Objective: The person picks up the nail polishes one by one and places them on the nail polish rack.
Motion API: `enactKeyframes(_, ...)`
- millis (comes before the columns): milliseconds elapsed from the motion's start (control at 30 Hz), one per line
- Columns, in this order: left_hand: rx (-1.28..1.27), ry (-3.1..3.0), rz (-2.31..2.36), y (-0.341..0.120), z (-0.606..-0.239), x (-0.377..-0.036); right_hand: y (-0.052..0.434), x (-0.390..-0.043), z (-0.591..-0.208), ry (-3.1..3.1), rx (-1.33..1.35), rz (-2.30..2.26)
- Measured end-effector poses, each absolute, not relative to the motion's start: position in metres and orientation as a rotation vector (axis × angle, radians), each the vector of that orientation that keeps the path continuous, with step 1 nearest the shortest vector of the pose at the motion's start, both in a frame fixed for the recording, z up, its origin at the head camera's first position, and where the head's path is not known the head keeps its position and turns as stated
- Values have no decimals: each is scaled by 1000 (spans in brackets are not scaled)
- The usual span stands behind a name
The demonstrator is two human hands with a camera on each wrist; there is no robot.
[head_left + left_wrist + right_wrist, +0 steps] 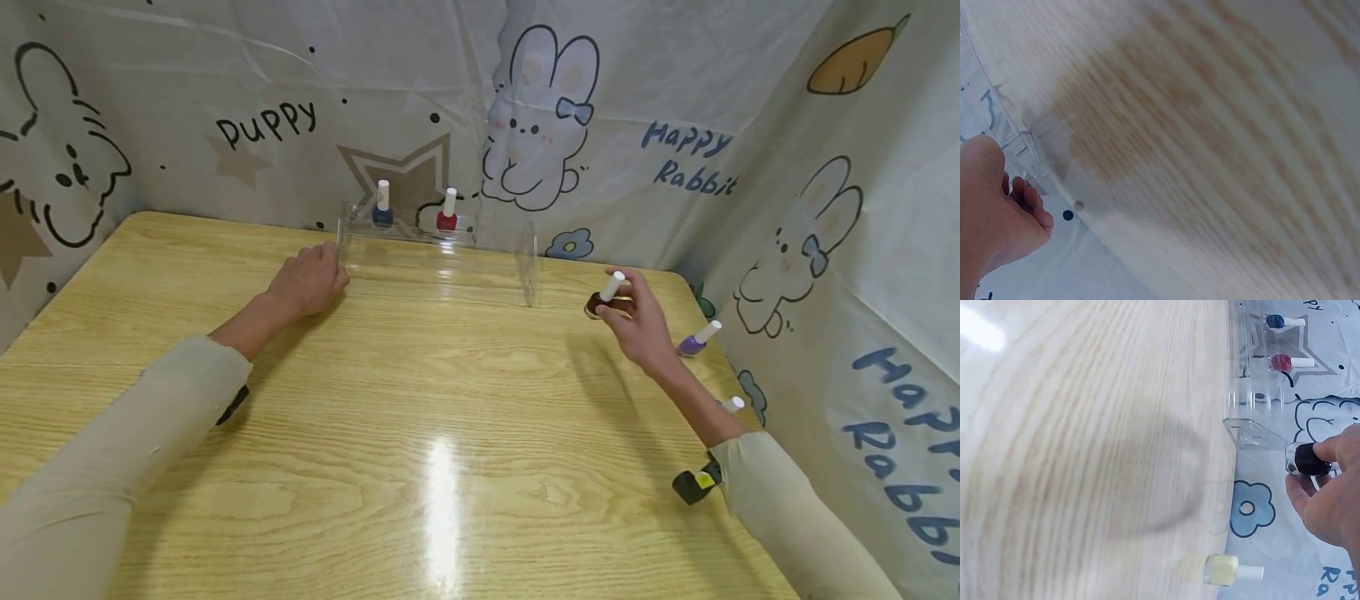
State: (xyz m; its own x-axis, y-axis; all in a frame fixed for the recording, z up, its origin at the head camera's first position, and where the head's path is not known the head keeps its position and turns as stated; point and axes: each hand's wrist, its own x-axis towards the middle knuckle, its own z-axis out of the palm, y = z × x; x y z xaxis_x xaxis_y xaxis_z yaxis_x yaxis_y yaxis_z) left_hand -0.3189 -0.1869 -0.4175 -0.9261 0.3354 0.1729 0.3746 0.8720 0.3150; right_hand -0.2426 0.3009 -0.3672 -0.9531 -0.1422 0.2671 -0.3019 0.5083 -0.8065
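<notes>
Right hand (643, 327): thumb and fingers pinch the dark bottle (596, 306), which sits at the fingertips, apart from the clear rack (530, 267) to their left. Long axis tilted; in the head view the white cap (612, 285) points up and rightward. Contents near-black, glass clear at the base. Left hand (307, 282): curled fingers grip the rack's left end.

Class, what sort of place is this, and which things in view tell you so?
Probably a makeshift indoor work corner, though the wider room is hidden: a wood-grain table, cartoon-printed sheeting behind it, and a clear rack holding a blue bottle and a red bottle.
</notes>
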Motion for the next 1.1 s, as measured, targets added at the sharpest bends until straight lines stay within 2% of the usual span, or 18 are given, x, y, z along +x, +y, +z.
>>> enactKeyframes(433, -539, -2965, -497, -187, -418, -322, 280, -269, -339, -2566, 487, 1426)
enactKeyframes(733, -522, -2997, -514, -187, -418, -322, 246, -274, -305, -2622, 555, 1356)
enactKeyframes(1100, -517, -3020, -536, -189, -419, -324, 232, -327, -320, -2633, 606, 1392)
